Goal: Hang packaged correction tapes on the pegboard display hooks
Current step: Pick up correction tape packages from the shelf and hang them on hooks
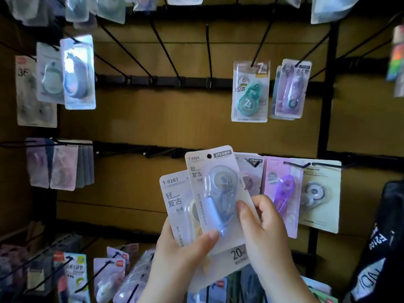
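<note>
Correction tape packs (175, 193) fan upward, clasped in the left hand (181, 256), right hand (264, 232) pinching the front pack (218, 186).

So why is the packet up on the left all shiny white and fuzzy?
In the head view, light glares off that hanging packet, washing it out; the wide lens smears and bends the picture's edges; the T-9264 packet in the middle is sharp.
</note>
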### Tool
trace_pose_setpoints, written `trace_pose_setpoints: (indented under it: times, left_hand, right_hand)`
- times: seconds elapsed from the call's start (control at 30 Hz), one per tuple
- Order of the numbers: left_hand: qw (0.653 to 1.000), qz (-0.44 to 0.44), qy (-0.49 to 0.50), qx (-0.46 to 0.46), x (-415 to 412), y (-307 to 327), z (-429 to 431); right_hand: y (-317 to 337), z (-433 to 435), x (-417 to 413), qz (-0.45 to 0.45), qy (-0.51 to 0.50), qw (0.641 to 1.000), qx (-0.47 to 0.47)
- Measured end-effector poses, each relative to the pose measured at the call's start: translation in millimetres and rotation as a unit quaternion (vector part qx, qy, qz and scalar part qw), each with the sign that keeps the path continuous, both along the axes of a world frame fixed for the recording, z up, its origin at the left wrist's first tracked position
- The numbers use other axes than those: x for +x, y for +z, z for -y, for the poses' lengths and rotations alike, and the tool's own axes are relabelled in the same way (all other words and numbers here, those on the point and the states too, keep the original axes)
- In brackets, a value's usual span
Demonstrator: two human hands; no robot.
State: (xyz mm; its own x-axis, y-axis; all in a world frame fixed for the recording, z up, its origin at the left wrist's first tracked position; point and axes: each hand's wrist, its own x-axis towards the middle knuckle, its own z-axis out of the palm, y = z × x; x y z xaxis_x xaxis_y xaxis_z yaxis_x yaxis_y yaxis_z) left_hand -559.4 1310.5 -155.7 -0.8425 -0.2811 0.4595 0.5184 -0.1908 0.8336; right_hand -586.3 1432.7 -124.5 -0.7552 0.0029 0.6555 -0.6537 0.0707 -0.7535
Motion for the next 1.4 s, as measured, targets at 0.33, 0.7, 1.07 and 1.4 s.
trace_pose_setpoints:
  times: [0.33, 0.7, 1.07, 1.4]
  left_hand:
    - [0.997, -0.028, -0.056, -0.050, 3, 52, -47]
    - [0.988, -0.060, -0.090, -0.115, -15, 91, -92]
    - [0.986, -0.059, -0.083, -0.128, -26, 100, -91]
    - [0.989, -0.054, -0.087, -0.106, -32, 93, -86]
  right_hand:
    - [65, -86, 19, -0.096, -0.131, 0.976, -0.145]
    - [180, -183, -10, -0.096, -0.221, 0.958, -0.159]
    - [205, -183, -33, -0.068, -0.221, 0.959, -0.163]
    - [194, -173, -43, -0.063, -0.190, 0.963, -0.183]
